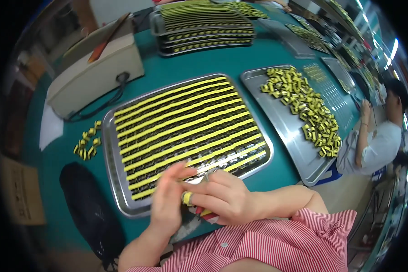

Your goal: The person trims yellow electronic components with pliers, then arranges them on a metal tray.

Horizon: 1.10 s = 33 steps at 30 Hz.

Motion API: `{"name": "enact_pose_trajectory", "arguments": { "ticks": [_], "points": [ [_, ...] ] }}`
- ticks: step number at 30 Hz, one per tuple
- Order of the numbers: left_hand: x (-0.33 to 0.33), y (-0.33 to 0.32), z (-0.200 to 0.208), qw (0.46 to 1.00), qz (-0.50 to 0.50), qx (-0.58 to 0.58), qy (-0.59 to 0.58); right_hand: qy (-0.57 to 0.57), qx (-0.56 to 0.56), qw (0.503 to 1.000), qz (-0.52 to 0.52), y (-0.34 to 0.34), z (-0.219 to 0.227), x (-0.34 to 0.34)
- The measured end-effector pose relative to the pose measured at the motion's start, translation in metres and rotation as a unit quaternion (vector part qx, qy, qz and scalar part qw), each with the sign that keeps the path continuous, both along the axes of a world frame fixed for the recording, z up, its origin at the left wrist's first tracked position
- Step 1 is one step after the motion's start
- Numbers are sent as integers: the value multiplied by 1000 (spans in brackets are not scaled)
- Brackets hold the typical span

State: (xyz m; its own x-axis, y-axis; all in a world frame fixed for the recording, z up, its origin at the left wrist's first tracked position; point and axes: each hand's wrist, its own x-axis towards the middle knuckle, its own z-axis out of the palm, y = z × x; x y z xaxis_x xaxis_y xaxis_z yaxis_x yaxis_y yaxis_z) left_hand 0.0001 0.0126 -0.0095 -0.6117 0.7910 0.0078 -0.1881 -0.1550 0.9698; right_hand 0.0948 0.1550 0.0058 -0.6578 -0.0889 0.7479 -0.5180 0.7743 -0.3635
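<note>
Over the near edge of a metal tray, my two hands are close together. My right hand is closed around a hand tool with a red and yellow handle; its kind is mostly hidden by the fingers. A small yellow-and-black wound part shows at the fingertips of this hand, facing my left hand. My left hand is smeared by motion, and its grip is unclear. Neat rows of yellow-and-black parts fill most of the tray.
Loose parts are heaped on a second tray at right. Several parts lie left, near a black pouch. Behind stand a beige box-shaped device with a cable and stacked full trays. A person sits at right.
</note>
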Motion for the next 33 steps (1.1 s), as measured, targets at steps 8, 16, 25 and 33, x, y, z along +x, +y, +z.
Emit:
{"name": "enact_pose_trajectory", "arguments": {
  "ticks": [8, 16, 25, 33],
  "points": [
    [-2, 3, 4, 992, 25, 18, 123, -235, -365, 900, 33, 17, 7, 8],
    [-1, 2, 14, 985, 126, 30, 117, -319, -565, 748, 141, 14, 5, -1],
    [-7, -5, 18, 983, 107, -32, 146, -152, -629, 759, 76, 32, 12, 4],
    [-6, 13, 12, 886, 77, -128, 440, -115, -561, 820, 10, 42, 23, -2]
  ]
}}
